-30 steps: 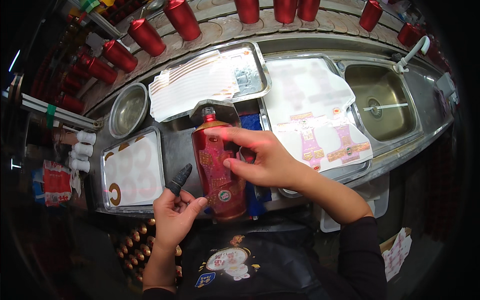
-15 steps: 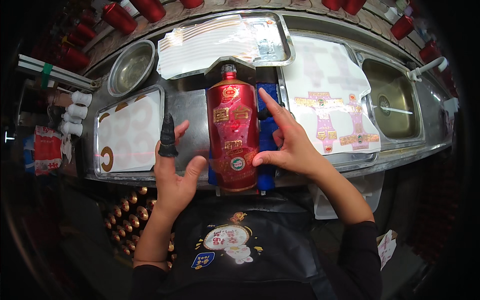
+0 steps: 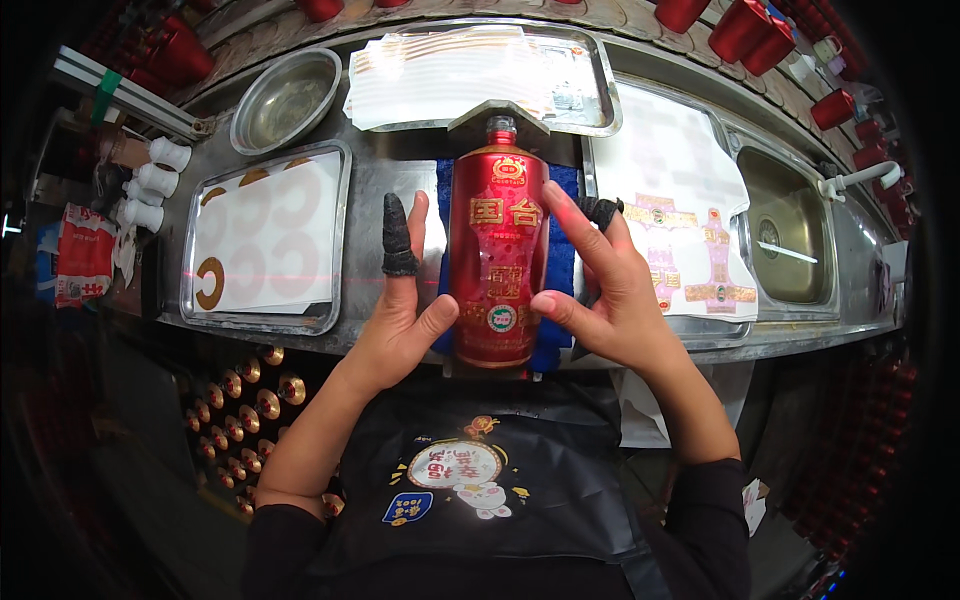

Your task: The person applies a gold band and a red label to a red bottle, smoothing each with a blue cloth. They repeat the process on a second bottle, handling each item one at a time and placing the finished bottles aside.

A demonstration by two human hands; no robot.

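A glossy red bottle (image 3: 497,240) with gold lettering and a clear neck lies on a blue cloth (image 3: 565,262), its neck end against an angled metal rest (image 3: 540,120). To its left is my left hand (image 3: 398,325), fingers outstretched and a black finger cover (image 3: 400,238) on one. That thumb tip is at the bottle's lower left edge. At the right side, my right hand (image 3: 622,295) is spread, its thumb and index fingertip at the bottle's edge. Another black cover (image 3: 600,212) is on one of its fingers, partly hidden.
Ring-label sheets lie on a left tray (image 3: 340,240); striped sheets fill a back tray (image 3: 600,118). Patterned label sheets (image 3: 690,255) lie at right beside a sink (image 3: 790,235). A metal bowl (image 3: 287,100) and white spools (image 3: 155,180) stand at left. Gold caps (image 3: 268,403) are below.
My left hand has come in close to the bottle's left side. My right hand stays along the right side, fingers spread. The whole view has shifted.
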